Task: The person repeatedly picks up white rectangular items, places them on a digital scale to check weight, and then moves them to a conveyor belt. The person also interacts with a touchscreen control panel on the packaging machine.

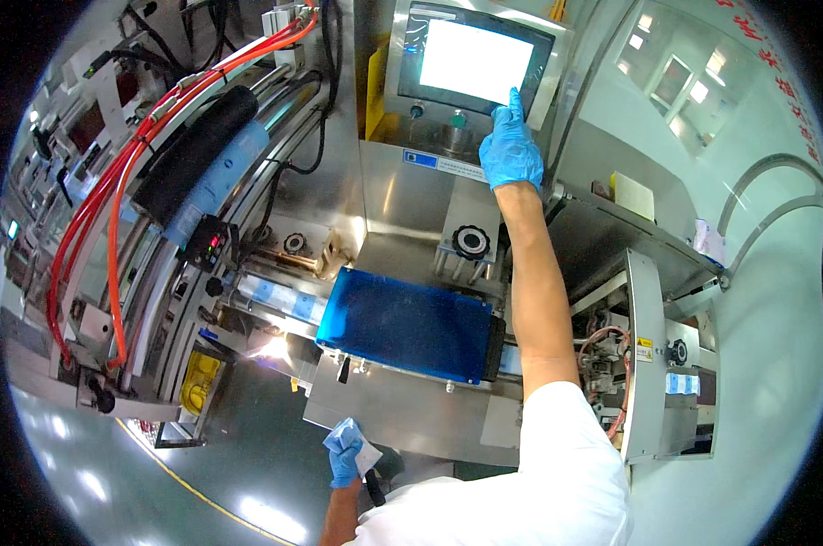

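Observation:
My right hand, in a blue glove, reaches up to the touchscreen panel. Its index finger is stretched out to the lower right corner of the bright display, while the other fingers curl in and hold nothing. Low down near my body, my left hand, also gloved in blue, is closed on a small light-blue and white packet. Part of that packet is covered by the fingers, and a whitish flap sticks out beside it. Between the hands lies the machine's long blue cover over the packaging line.
A film roll with blue printed film is mounted at left, beside red and orange hoses. Black knobs stick up behind the cover. An open-sided machine section stands at right. A yellow item sits in a bin.

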### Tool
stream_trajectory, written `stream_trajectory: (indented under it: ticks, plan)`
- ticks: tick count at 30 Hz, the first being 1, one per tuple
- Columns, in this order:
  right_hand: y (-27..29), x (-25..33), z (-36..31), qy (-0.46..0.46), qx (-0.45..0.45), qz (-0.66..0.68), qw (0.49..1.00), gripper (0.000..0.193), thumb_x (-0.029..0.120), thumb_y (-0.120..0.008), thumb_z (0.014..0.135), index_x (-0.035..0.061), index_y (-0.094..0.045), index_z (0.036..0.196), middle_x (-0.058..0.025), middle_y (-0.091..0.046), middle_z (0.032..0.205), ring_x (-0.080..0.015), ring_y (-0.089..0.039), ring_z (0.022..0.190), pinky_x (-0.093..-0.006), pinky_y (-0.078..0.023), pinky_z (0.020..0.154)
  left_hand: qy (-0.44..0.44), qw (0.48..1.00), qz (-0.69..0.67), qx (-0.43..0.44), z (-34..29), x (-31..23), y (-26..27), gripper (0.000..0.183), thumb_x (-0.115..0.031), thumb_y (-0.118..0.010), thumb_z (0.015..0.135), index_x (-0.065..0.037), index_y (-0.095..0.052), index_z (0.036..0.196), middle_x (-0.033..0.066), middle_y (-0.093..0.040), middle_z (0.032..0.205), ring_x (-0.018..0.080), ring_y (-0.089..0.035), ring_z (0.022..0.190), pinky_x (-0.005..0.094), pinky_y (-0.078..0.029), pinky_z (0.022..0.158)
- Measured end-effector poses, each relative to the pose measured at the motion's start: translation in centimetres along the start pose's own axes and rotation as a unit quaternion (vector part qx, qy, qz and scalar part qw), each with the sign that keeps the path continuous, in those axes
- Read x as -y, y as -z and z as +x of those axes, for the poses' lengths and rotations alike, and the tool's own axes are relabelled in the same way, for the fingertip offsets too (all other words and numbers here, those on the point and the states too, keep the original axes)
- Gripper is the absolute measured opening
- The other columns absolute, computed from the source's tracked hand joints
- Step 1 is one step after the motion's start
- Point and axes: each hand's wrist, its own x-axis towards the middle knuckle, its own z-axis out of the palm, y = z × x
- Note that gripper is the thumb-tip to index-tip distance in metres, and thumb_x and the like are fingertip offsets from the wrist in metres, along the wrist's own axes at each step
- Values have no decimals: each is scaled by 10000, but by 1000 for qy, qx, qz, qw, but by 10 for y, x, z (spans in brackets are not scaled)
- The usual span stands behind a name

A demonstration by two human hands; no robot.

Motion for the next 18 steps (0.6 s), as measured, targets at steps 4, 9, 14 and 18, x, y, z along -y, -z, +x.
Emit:
stream_trajectory:
  ticks: [4, 9, 14, 18]
  plan:
    - [-10, -12, 12, 16, -30, -8, 999, 779, 10, -511, 904, 140, -219, 1615, -199, -633, 1349, -392, -675, 1097, -489, -551, 946, 3, 999, -29, 30, 13, 17, 22, 714, 39, -730, 706, -118, -532, 1374, 54, -606, 1273, 261, -602, 1169, 424, -480, 1042]
    - [-6, 0, 21, -25, 3, -14, 1000, 770, 3, -508, 904, 141, -238, 1611, -209, -641, 1324, -379, -682, 1080, -478, -558, 931, 19, 1000, -1, 13, 3, -8, 4, 679, 42, -728, 737, -89, -542, 1377, 62, -613, 1296, 233, -598, 1179, 387, -479, 1036]
    - [-6, 2, 20, -9, -25, -37, 999, 699, 33, -489, 935, 119, -276, 1595, -229, -649, 1280, -397, -682, 1036, -496, -559, 894, 34, 999, 6, 9, 15, 23, 29, 643, 41, -725, 748, -75, -563, 1359, 59, -624, 1288, 214, -598, 1177, 372, -476, 1036]
    - [-17, -2, 19, 45, -75, -28, 996, 654, 51, -476, 950, 95, -300, 1578, -250, -617, 1321, -414, -670, 1054, -510, -552, 899, 39, 998, -33, 21, 3, -10, 2, 635, 34, -734, 723, -70, -585, 1331, 53, -624, 1267, 208, -602, 1158, 374, -473, 1035]
